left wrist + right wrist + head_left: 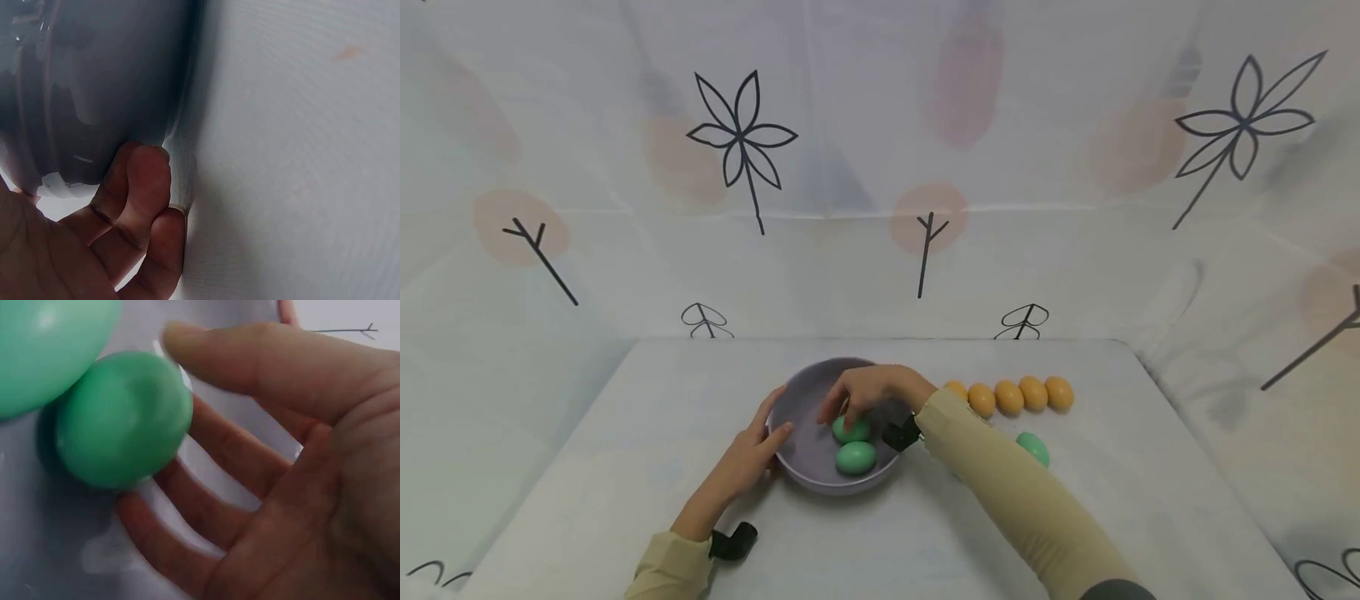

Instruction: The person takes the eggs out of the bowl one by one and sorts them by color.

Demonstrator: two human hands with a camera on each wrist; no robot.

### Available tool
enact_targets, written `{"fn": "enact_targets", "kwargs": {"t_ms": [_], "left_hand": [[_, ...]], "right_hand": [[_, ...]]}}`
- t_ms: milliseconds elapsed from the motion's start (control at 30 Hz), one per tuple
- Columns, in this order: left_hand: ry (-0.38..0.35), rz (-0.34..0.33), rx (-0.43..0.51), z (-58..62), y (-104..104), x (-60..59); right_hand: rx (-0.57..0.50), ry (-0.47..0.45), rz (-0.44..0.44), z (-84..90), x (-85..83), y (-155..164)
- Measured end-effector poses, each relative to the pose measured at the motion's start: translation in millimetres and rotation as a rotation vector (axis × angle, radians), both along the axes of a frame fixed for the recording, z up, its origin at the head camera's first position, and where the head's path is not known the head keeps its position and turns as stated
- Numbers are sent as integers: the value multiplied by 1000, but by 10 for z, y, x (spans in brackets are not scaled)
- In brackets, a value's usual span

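Observation:
A grey-purple bowl [805, 454] stands on the white table with two green eggs inside. At its left side my left hand [752, 446] grips the wall, thumb at the rim and the other fingers bent against the outside, as the left wrist view shows. My right hand [865, 392] reaches down into the bowl over the farther green egg [125, 419]. Its fingers lie loosely spread beside that egg, and the thumb stands apart from it. The nearer green egg [856, 457] rests on the bowl's floor.
A row of several orange eggs [1009, 398] lies right of the bowl, its left end partly behind the right sleeve. Another green egg [1033, 448] sits on the table [1112, 500] beyond the right forearm. A patterned cloth [850, 275] hangs behind the table.

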State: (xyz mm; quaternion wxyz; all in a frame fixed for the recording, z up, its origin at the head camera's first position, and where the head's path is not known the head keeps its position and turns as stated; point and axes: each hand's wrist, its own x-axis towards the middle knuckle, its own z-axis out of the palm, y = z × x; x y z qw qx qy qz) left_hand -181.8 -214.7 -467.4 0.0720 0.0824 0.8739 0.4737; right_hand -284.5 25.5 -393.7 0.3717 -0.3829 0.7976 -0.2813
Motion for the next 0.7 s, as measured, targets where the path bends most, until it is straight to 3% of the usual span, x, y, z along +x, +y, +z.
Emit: {"fn": "enact_targets", "kwargs": {"t_ms": [200, 433, 700], "left_hand": [[0, 7, -8, 1, 15, 6], [7, 7, -9, 10, 12, 12], [22, 8, -18, 14, 7, 15]], "right_hand": [[59, 60, -65, -119, -60, 64], [57, 7, -133, -153, -59, 79], [82, 31, -135, -178, -68, 69]]}}
